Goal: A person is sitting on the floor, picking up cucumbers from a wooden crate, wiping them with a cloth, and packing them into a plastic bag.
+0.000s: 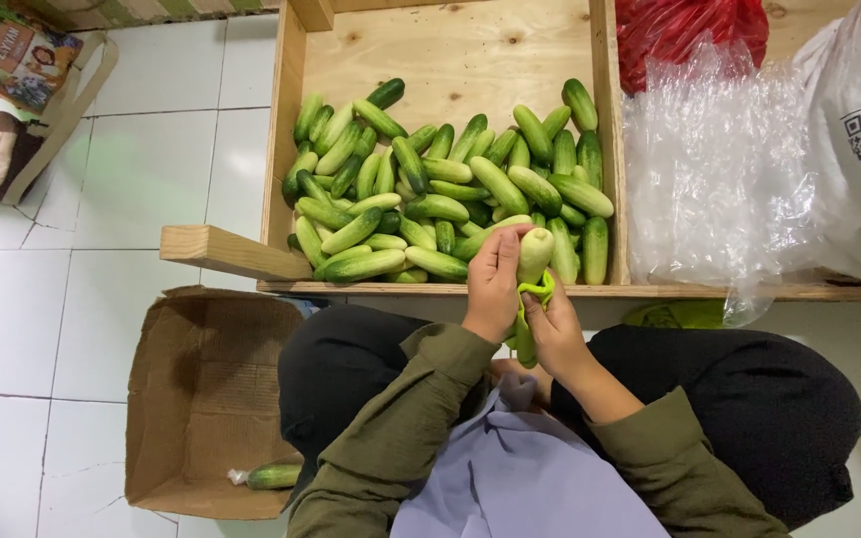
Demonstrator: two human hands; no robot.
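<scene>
Nearest: a lilac cloth [525, 478] over the lap, between two olive sleeves [401, 418]; its lower part is cut off by the picture edge.
Left hand [493, 284]: fingers closed around the upper part of a pale cucumber [535, 254].
Right hand [553, 329]: closed on a green peeler [538, 291], pressed against the cucumber's lower part.
Hidden: the peeler blade and the cucumber's lower end are covered by the hands.
Cucumber position: between both hands, above the front edge of the wooden crate [450, 60].
Axis: long axis nearly upright in the picture, rounded tip pointing away from the person.
Crate: a cucumber pile [430, 189].
Left side: cardboard box [201, 399] with one cucumber inside [273, 475].
</scene>
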